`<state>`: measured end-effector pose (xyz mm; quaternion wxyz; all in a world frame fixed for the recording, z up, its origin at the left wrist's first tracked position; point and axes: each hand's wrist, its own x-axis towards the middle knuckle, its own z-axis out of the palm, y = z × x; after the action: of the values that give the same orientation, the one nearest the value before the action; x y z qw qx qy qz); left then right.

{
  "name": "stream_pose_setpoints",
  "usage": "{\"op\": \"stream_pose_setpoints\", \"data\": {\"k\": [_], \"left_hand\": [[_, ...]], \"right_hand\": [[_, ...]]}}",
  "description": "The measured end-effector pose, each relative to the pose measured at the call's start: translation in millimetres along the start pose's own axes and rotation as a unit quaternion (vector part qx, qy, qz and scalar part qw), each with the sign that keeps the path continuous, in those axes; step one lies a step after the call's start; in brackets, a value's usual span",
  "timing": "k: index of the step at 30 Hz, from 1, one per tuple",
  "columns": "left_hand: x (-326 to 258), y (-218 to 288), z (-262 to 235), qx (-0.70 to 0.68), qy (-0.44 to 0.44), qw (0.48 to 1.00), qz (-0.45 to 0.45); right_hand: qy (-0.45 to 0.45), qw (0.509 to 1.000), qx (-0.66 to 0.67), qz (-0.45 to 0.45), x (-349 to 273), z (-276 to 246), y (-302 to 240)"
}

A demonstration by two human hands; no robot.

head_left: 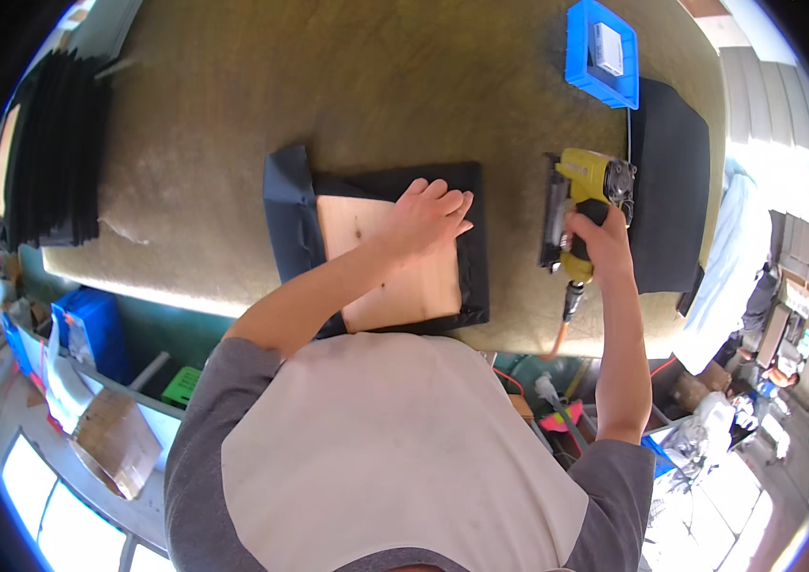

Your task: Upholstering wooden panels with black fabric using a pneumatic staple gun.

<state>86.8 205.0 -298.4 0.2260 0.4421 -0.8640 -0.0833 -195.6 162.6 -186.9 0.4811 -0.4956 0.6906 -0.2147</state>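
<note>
Black fabric [474, 229] edges board [423, 286]; power tool [583, 172] held apart.

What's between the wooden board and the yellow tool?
In the head view, black fabric runs along the right edge of the wooden board; past that, only brown tabletop shows before the yellow tool in the right hand.
</note>
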Motion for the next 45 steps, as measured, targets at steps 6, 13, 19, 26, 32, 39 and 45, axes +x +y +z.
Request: {"op": "stream_pose_setpoints", "data": {"k": [6,13,19,26,32,39,45], "left_hand": [[4,-3,-1,-0.027,-0.007,1.0,0.01],[5,-2,-5,-0.037,-0.013,0.999,0.014],[1,-5,-10,-0.059,-0.006,0.998,0.012],[-46,-28,-77,-0.024,0.215,0.968,-0.131],[-112,-94,-99,-0.011,0.23,0.848,-0.477],[-125,-92,-90,-0.181,0.316,0.853,-0.374],[-136,-71,-88,0.015,0.248,0.937,-0.247]], "right_hand": [[-0.141,0.982,0.091,0.089,-17,46,-37],[-0.129,0.988,-0.041,0.069,-19,63,-33],[-0.158,0.985,-0.015,0.066,-26,63,-22],[0.016,0.938,-0.335,-0.089,-19,38,-15],[-0.046,0.812,-0.374,-0.445,-19,145,-74],[-0.08,0.819,-0.303,-0.48,38,278,-82],[-0.189,0.839,-0.258,-0.44,46,299,-110]]}}
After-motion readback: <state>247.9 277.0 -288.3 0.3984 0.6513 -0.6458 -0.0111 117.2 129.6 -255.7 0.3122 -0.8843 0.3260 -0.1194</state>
